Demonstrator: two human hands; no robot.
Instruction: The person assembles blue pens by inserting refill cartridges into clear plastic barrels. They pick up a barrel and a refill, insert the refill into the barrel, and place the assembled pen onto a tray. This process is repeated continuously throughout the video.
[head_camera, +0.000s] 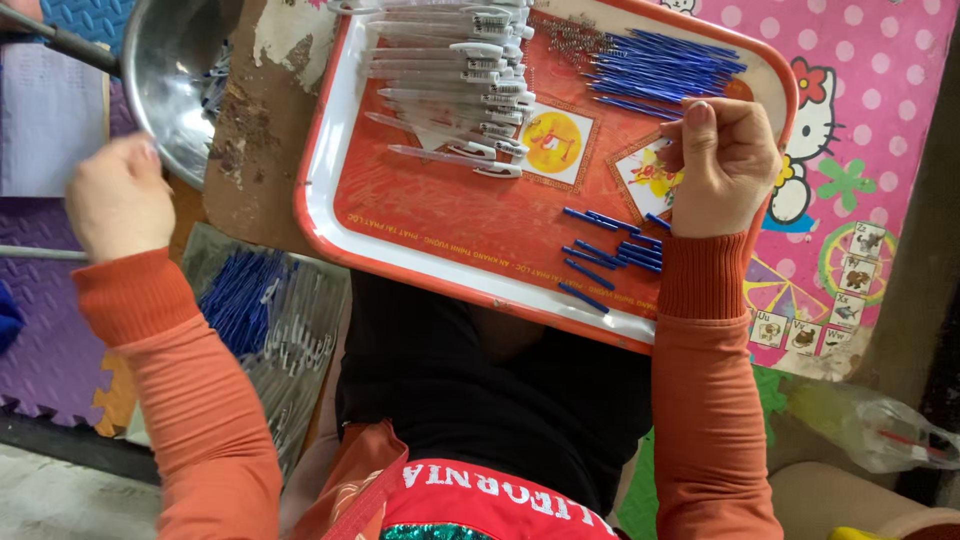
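Note:
A red tray (400, 215) with a white rim rests on my lap. Clear pen barrels with white clips (470, 75) lie in a row at its top. A heap of blue refills (660, 65) sits at the top right, and several loose blue refills (610, 250) lie near the tray's lower right. My right hand (722, 165) is closed above those loose refills, fingers curled; whether it holds anything is hidden. My left hand (118, 195) is fisted off the tray to the left, just below a steel bowl (170, 70); its grip is hidden.
A clear bag of blue refills and clear barrels (265, 320) lies at my left knee. A pink dotted play mat (860, 90) lies to the right, purple foam tiles (45, 330) to the left. A clear plastic bag (880, 430) sits at the lower right.

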